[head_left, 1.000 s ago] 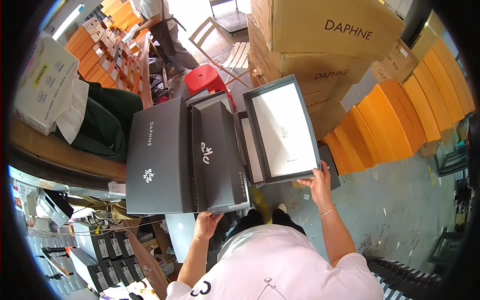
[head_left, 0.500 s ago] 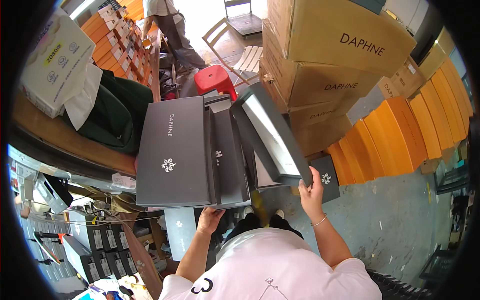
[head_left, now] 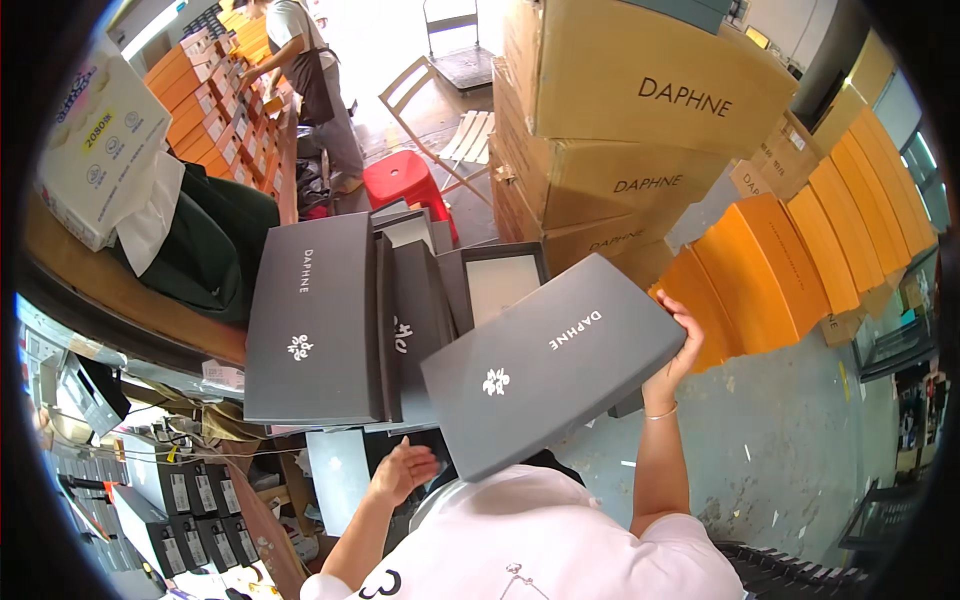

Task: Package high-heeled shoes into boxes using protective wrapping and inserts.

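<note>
A dark grey shoe box lid (head_left: 545,385) is tilted in front of me, its printed outer face up. My right hand (head_left: 678,348) grips it by its right end, fingers curled round the edge. My left hand (head_left: 404,470) is open, fingers apart, just left of the lid's near corner and holding nothing. Beyond the lid stands an uncovered dark grey shoe box (head_left: 457,290) with pale paper inside; the lid hides its near part. To the left lie a large closed grey box (head_left: 325,350) and a narrower grey box (head_left: 408,290) beside it.
Tall brown cartons (head_left: 600,190) are stacked beyond on the right, with orange boxes (head_left: 765,270) next to them. A red stool (head_left: 398,178) and a folding chair (head_left: 465,135) stand farther off. A person (head_left: 312,85) works by orange boxes at far left.
My right hand has turned the lid over from showing its white inside to its outer face, and brought it nearer. My left hand has come off the boxes' near edge and opened.
</note>
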Action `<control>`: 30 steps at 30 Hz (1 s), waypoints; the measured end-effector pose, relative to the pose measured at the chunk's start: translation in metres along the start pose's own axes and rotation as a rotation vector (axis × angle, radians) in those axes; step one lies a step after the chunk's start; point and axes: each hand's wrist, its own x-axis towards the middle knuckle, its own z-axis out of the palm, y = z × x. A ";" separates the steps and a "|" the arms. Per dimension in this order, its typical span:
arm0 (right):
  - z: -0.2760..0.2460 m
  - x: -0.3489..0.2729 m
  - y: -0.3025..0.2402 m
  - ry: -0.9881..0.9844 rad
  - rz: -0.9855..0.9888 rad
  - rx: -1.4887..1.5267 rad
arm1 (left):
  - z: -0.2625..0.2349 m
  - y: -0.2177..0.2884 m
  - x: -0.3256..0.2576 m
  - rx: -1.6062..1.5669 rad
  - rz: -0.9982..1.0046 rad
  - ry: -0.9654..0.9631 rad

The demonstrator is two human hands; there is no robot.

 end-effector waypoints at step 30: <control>0.012 -0.128 0.159 -0.626 1.119 0.378 | 0.079 -0.206 -0.303 -0.013 1.247 0.845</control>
